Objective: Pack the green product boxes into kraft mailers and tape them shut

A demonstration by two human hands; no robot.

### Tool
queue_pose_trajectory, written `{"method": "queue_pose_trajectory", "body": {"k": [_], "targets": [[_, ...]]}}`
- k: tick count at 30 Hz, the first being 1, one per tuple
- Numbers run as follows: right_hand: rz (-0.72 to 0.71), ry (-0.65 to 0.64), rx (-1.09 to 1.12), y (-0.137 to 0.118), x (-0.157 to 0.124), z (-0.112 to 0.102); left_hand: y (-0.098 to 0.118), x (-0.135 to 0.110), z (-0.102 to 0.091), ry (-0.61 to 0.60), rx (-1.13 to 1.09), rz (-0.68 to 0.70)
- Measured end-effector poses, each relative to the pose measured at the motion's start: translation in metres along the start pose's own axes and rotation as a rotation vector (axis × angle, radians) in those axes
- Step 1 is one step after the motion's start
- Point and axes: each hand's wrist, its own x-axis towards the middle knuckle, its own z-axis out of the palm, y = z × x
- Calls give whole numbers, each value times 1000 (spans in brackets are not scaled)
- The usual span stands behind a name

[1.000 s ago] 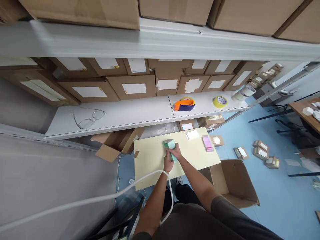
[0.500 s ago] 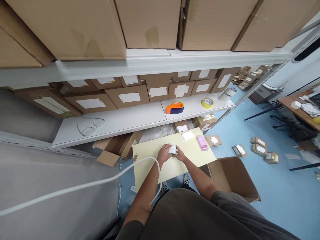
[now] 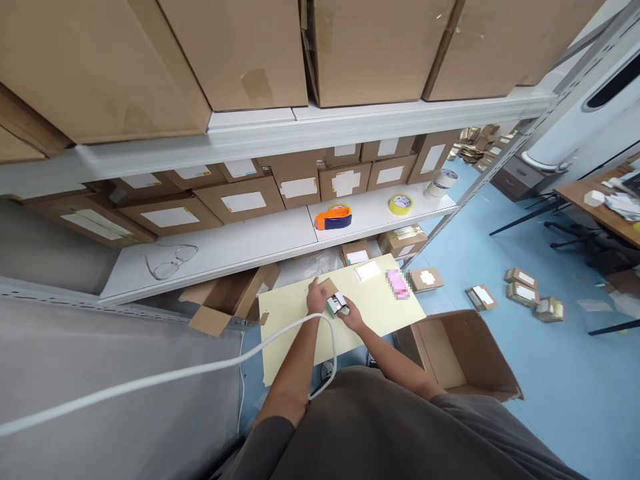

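Observation:
Over the pale yellow board (image 3: pixel 285 333), both my hands are closed around a small white and green box (image 3: pixel 336 304). My left hand (image 3: pixel 316 298) grips its left side, and a brown cardboard piece (image 3: pixel 328 288) shows at the far end of the box, by my left fingers. Around the right side of the box curl the fingers of my right hand (image 3: pixel 353 316). Dark and white parts show on the upper side, too small to make out. Further back on the board lies a flat white item (image 3: pixel 368 270), with a pixelated pink thing (image 3: pixel 398 284) to its right.
A shelf (image 3: pixel 250 248) behind the board carries glasses (image 3: pixel 173 261), an orange and blue tape dispenser (image 3: pixel 333 218), yellow tape (image 3: pixel 401 204) and labelled cartons (image 3: pixel 244 201). Open cartons stand left (image 3: pixel 213 319) and right (image 3: pixel 480 353). A white cable (image 3: pixel 175 370) crosses in front of my left arm.
The small box has turned in my hands, showing green, dark parts and a brown cardboard piece instead of its plain white face. My view has shifted slightly.

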Motion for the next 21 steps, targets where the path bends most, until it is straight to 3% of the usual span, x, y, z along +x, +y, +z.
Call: {"method": "queue_pose_trajectory", "body": {"k": [4,8,11,16,21], "targets": [[81,-28,-138,-14,-5,-3,-3,-11,15,39,46,-15],[110,-71,-334,-38,4,-10,-9,-23,24,-77,5,89],[135,-104,-420,-49,10,-15,-17,-24,28,-127,-148,110],[165,-125,-374,-54,10,-30,-33,-15,28,-128,-545,35],[0,-72,-254,-58,7,-41,-44,-18,31,-129,-622,39]]}}
